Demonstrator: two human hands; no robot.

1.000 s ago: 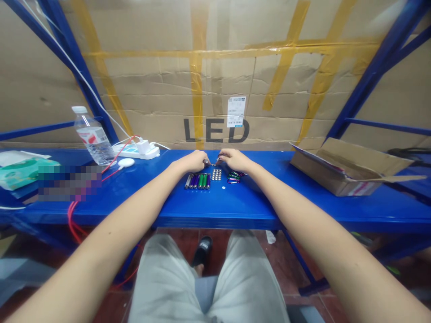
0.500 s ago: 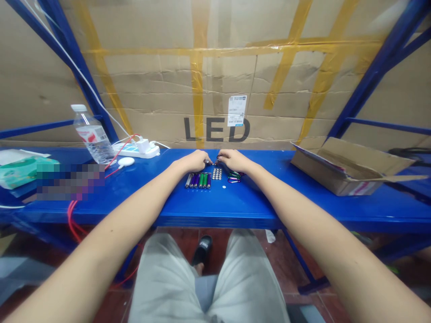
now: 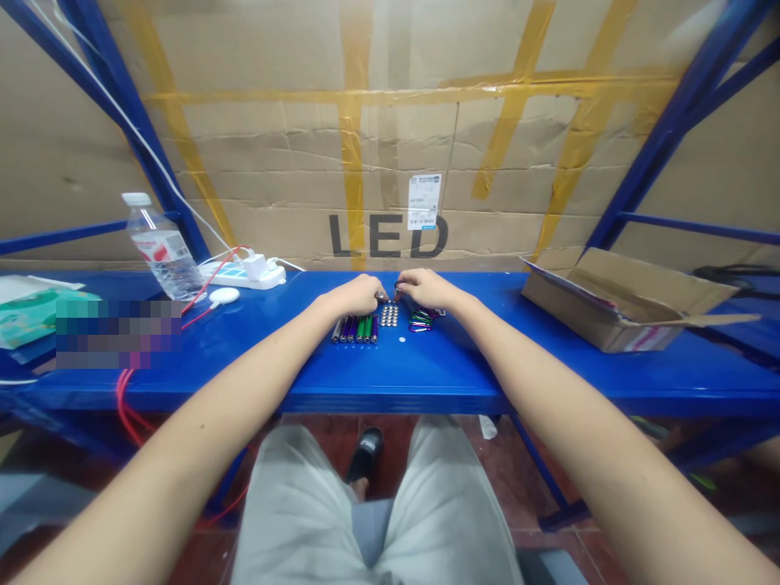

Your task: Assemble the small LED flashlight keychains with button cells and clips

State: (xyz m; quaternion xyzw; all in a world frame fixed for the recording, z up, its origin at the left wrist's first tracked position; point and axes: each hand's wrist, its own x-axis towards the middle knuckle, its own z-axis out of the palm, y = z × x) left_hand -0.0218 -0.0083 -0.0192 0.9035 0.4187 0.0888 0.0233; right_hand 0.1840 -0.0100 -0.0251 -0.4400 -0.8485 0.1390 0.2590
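My left hand (image 3: 361, 295) is at the back of a block of small round silver button cells (image 3: 389, 316), fingers curled and closed. From the other side my right hand (image 3: 422, 286) reaches to the same back edge, thumb and fingers pinched together. A small dark and shiny bit shows at each hand's fingertips, too small to name. Under the left wrist lies a row of short metal tubes (image 3: 355, 328) in silver, purple and green. Several coloured carabiner clips (image 3: 422, 319) lie below the right hand. A small white disc (image 3: 402, 340) sits in front of the cells.
On the blue table (image 3: 390, 374), an open cardboard box (image 3: 615, 313) stands at right. A water bottle (image 3: 163, 252), a power strip (image 3: 259, 276), a white round charger (image 3: 224, 296) with red cable and a green packet (image 3: 36, 313) are at left. A large carton (image 3: 268, 179) backs the table.
The view has shifted slightly, so things appear a little further left. Both hands stay at the back edge of the button cells, with only small finger movements.
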